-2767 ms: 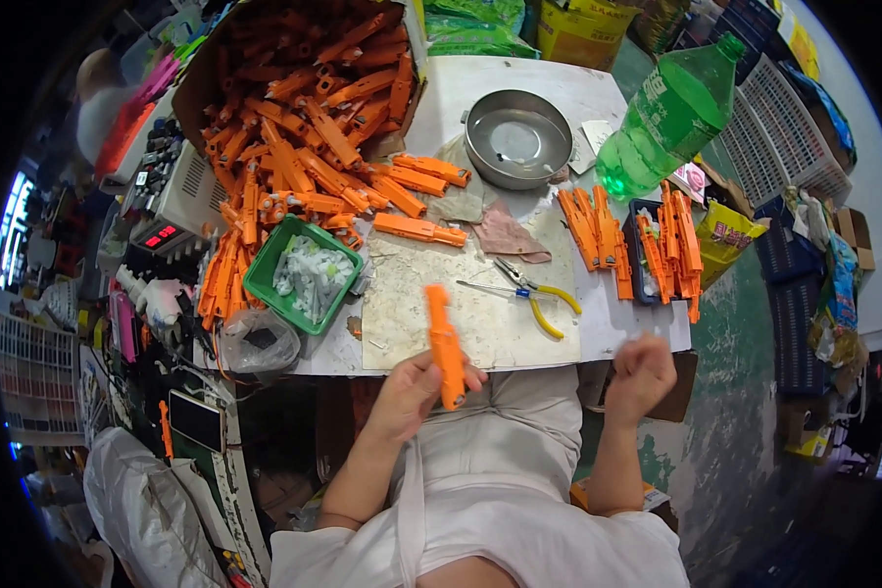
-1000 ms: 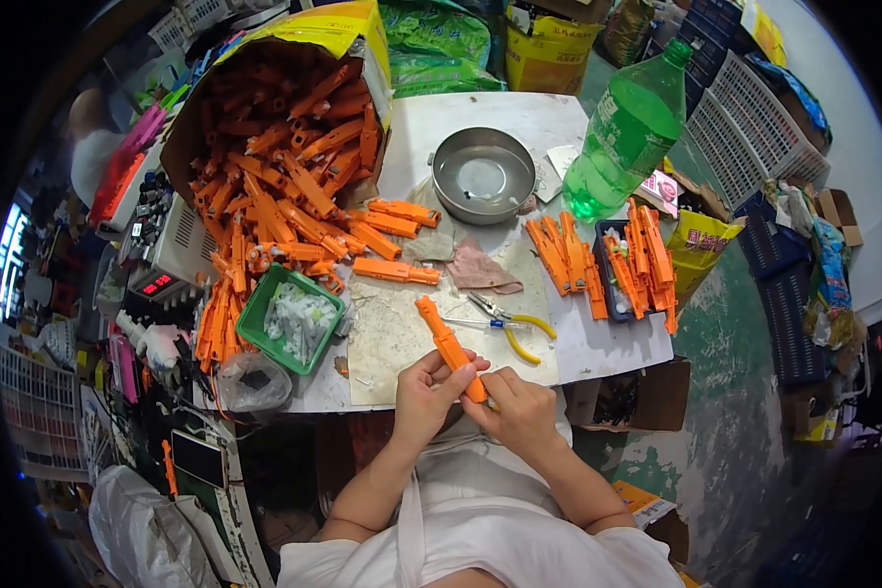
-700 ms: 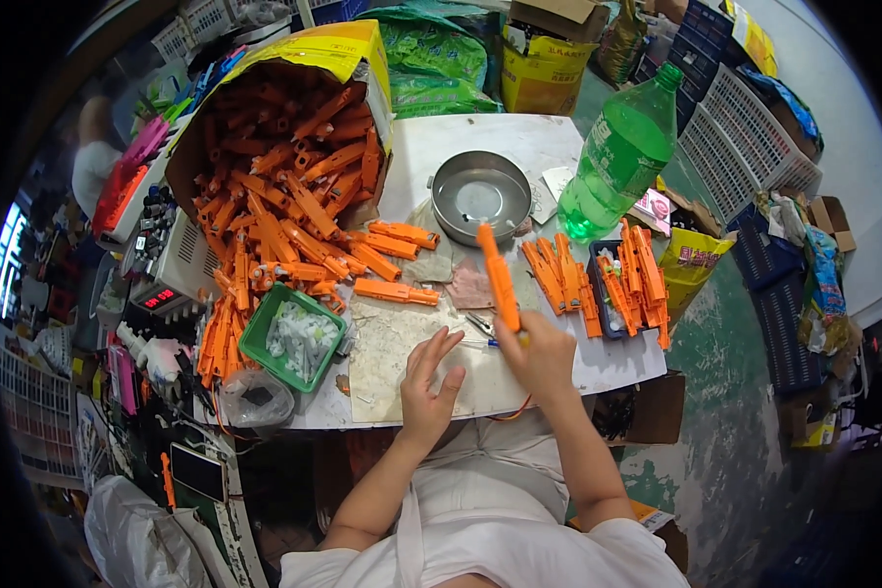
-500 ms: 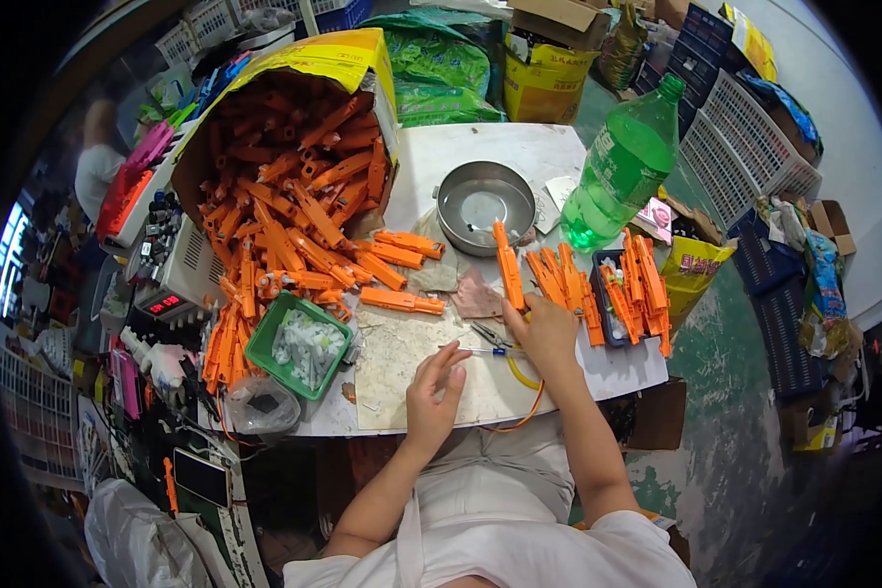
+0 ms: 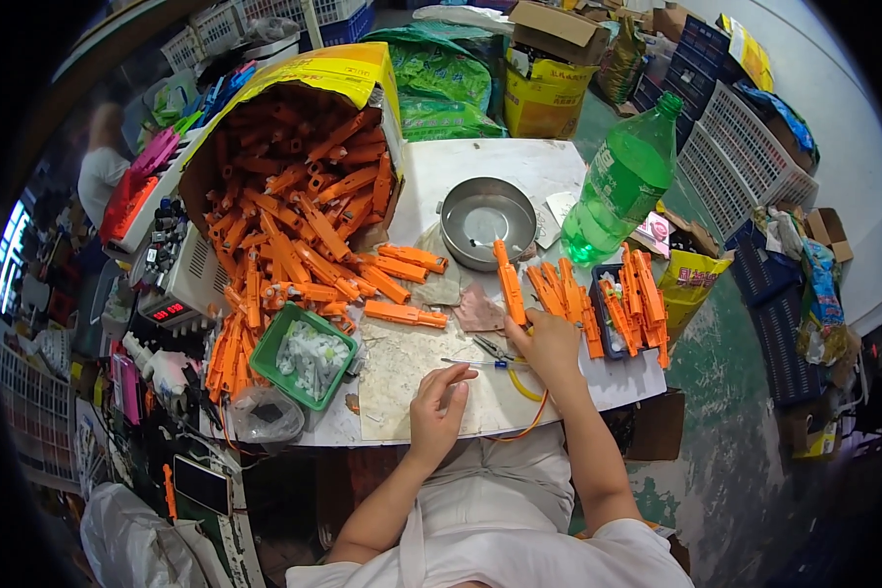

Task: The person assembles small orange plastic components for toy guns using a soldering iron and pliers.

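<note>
My right hand [image 5: 551,351] has its thumb and fingers closed around the near end of a long orange plastic housing [image 5: 509,282], which points away from me. My left hand [image 5: 437,410] is held over the near part of the worktop, fingers loosely curved and thumb apart, with nothing visible in it. Just beyond its fingertips is a thin screwdriver [image 5: 501,365] with a blue handle. Pliers [image 5: 493,347] lie between the hands and the pink cloth [image 5: 477,308]. More orange housings [image 5: 564,292] lie to the right of the held one.
A yellow carton [image 5: 382,69] spills orange housings [image 5: 314,220] at the left. The green tray [image 5: 330,399] holds small whitish parts. Behind stand a round metal bowl [image 5: 448,235] and a large green bottle [image 5: 617,186]. A blue bin [image 5: 614,348] of housings stands right; a yellow cable [image 5: 525,390] loops nearby.
The whole view has shifted slightly. My left hand has drawn a little back from the screwdriver, while my right hand stays at the same orange housing.
</note>
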A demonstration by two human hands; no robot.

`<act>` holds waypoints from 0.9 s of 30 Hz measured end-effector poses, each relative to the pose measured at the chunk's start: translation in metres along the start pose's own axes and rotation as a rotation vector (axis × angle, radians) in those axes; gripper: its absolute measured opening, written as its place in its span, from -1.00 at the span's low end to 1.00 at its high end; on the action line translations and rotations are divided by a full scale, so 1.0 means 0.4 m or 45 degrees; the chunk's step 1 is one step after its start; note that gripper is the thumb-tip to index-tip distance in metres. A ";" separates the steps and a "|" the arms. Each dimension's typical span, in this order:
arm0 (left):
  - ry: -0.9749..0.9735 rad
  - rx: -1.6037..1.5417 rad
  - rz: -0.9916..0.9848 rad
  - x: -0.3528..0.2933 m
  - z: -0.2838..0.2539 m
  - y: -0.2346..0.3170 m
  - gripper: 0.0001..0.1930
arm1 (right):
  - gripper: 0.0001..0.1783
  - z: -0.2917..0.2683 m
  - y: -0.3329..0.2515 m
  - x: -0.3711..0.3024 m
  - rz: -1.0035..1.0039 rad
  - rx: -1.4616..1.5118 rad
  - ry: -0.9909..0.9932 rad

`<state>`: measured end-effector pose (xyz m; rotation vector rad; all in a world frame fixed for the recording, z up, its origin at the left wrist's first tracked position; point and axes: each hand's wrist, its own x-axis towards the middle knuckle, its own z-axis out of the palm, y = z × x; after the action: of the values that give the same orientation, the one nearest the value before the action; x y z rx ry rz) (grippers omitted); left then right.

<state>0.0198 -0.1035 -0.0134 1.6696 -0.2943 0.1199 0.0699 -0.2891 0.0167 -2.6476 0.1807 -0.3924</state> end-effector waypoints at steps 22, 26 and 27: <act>0.027 0.030 0.019 -0.009 0.005 -0.003 -0.79 | -0.57 0.018 0.003 -0.006 -0.046 -0.014 0.062; 0.092 0.064 0.061 -0.015 0.003 -0.017 -0.79 | -0.55 0.040 0.004 0.004 -0.058 -0.095 0.065; 0.094 0.035 0.083 -0.010 0.008 -0.022 -0.79 | -0.54 0.038 0.006 0.009 -0.021 -0.082 0.084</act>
<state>0.0179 -0.1055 -0.0231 1.6794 -0.2926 0.2351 0.0776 -0.2856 0.0033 -2.7028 0.1958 -0.4878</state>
